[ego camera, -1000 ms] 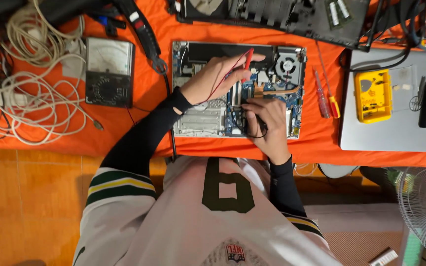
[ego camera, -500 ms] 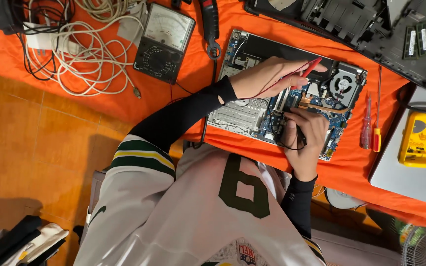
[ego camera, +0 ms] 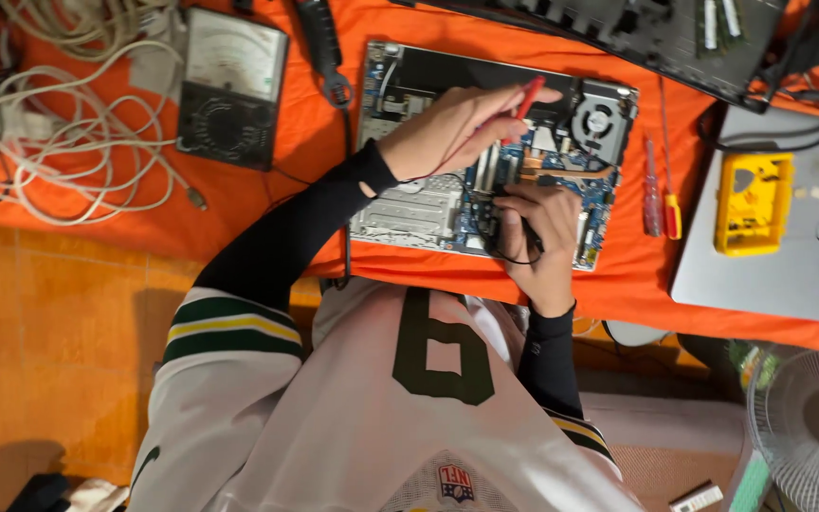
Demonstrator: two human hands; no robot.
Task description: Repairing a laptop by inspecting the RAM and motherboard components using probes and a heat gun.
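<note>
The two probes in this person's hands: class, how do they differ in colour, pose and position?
The red probe is bright red; the black probe is dark. The left hand holds the red probe slanted, its shaft showing, near the fan; the right hand mostly hides the black probe, lower on the circuit board. Both are pinched in fingers over the same opened laptop.

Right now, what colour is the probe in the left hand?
Red: the probe in the left hand, head view.

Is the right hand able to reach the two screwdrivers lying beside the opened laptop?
Probably yes. The right hand holds a black probe on the board, and the screwdrivers lie just beyond it on bare orange cloth, nothing between; it would first need to free its fingers.
</note>
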